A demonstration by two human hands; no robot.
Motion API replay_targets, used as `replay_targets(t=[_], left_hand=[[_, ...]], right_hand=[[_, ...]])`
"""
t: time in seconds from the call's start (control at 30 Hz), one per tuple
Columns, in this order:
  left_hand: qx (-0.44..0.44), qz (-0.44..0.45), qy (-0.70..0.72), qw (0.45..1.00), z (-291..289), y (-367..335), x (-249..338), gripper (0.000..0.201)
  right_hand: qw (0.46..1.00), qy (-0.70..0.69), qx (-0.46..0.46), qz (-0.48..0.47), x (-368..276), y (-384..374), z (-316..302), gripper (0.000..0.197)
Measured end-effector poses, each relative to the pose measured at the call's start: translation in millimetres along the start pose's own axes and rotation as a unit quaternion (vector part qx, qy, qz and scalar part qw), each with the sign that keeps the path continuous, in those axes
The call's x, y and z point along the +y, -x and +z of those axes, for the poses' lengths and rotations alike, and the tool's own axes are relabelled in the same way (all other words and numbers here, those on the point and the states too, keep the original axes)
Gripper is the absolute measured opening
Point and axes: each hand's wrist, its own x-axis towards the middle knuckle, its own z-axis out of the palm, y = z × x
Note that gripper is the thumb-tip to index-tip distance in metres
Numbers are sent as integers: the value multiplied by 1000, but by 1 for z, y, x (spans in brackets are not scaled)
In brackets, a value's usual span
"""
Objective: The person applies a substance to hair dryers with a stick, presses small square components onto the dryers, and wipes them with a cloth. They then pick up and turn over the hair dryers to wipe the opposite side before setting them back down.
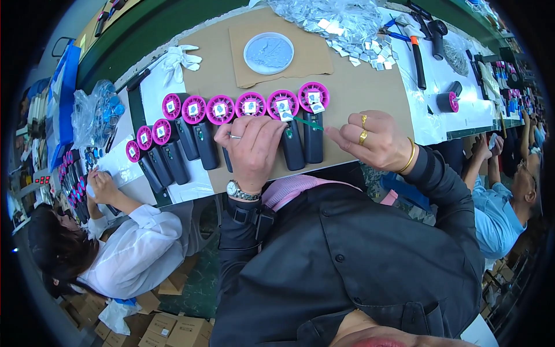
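Pink rims on black-handled fans, six in an arc across the brown-covered bench from 11 to 1 o'clock, three more near 9 o'clock; handles angled down toward 6 o'clock; pale squares on the hubs of the six, several smeared grey; in the right hand, just past 2 o'clock of centre, thumb and fingers narrowed on a thin green stick, tip pointing toward 10 o'clock and meeting a loose-edged white square at the fifth fan from the left; left hand near 10 o'clock of centre, fingers bent close together beside that square; cannot tell whether pinching it; at 12 o'clock, a round dish of grey paste on cardboard; at 1 o'clock, a heap of silvery squares; near 11 o'clock, a white glove; toward 2 o'clock, an orange-and-black hammer; at 8 o'clock, a co-worker in white; at 3 o'clock, another in light blue.
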Motion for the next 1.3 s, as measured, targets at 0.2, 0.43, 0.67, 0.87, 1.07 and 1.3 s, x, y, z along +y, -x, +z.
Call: replay_targets(t=[0.2,0.43,0.67,0.87,1.07,1.3], left_hand=[[3,-6,-1,1000,-1,-1,-1,21],[5,-11,3,1000,0,0,-1,21],[6,-9,3,1000,-1,0,-3,21],[5,-14,16,1000,-5,-3,2,21],[23,-4,3,1000,-6,-7,6,23],[25,-9,-20,999,-12,2,5,23]], right_hand=[[1000,11,18,-8,-5,4,4,32],[1000,3,11,5,-7,8,-2,27],[979,-107,74,156,-9,9,-1,22],[931,-135,113,321,21,-7,4,19],[978,-10,54,199,83,-22,41,21],[977,53,64,198,104,-14,60,17]])
